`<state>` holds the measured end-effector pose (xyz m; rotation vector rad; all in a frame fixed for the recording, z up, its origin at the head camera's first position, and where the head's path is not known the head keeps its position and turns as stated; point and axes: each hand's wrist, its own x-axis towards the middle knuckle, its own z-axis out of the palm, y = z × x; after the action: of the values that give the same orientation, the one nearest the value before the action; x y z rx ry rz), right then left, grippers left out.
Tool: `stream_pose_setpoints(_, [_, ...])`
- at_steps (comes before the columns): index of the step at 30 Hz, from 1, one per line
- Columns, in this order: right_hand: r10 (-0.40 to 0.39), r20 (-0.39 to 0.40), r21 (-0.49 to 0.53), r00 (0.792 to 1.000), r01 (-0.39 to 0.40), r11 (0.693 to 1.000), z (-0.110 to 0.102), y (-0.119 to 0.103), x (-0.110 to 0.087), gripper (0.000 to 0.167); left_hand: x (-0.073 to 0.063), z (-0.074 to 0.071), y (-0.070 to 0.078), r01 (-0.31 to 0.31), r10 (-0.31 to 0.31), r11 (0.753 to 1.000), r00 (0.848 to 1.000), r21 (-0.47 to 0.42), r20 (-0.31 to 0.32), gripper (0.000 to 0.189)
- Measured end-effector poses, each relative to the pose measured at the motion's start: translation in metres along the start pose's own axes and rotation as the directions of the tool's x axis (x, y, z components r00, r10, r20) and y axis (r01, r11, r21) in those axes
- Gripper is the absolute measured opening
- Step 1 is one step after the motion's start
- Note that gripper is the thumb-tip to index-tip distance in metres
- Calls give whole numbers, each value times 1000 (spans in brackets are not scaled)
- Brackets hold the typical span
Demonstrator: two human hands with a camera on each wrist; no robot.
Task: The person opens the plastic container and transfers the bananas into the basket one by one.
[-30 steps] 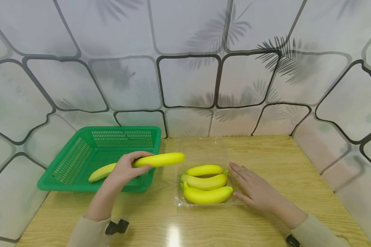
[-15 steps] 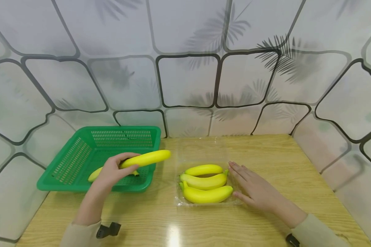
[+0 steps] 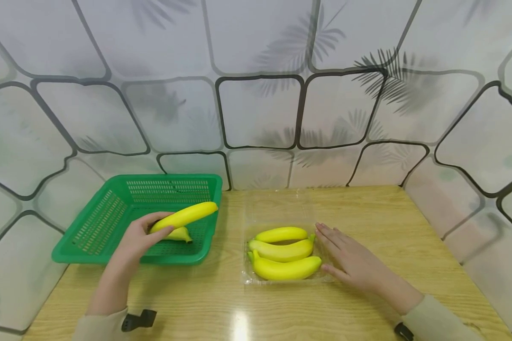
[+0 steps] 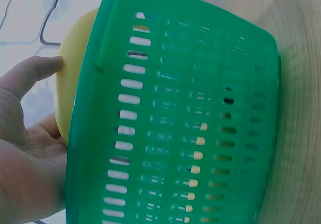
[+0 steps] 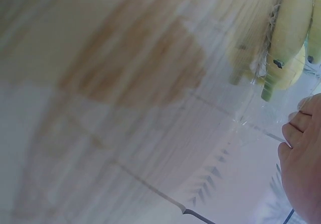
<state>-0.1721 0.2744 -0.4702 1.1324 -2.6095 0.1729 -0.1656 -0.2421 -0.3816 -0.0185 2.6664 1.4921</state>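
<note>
"Item one?"
"Basket [image 4: 95,133], green, single; slotted side; base set on the desk [image 4: 303,108], wood-grained."
"Item two?"
"Banana [image 4: 70,73], yellow, single; at the basket's upper edge, partly hidden behind it."
"Held by?"
"Left hand [image 4: 30,166]; thumb [image 4: 37,68] against the banana, other fingers mostly hidden."
"Remaining entries?"
"Pale yellow patches [image 4: 197,155], several, seen through slots [image 4: 129,99] toward the basket's lower edge; wall [image 4: 25,33], pale, dark-lined, beyond the hand."

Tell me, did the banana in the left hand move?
Yes, left. The held banana stuck out well past the right rim of the basket before; now its tip only about reaches that rim.
</note>
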Motion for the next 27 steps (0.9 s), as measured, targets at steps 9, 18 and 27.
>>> stream_pose_setpoints(9, [-5, -10, -4, 1000, 5, 1000, 0, 0, 0, 76, -1, -15, -13, 70, -69, 997, 997, 11, -46, 61])
stream_pose_setpoints(18, [-8, -6, 10, 1000, 8, 1000, 0, 0, 0, 79, -1, -26, -18, 89, -86, 993, 995, 77, -50, 66])
stream_pose_setpoints(27, [-5, -4, 4, 1000, 5, 1000, 0, 0, -1, 79, 4, -29, -22, 67, -60, 986, 997, 155, -49, 62])
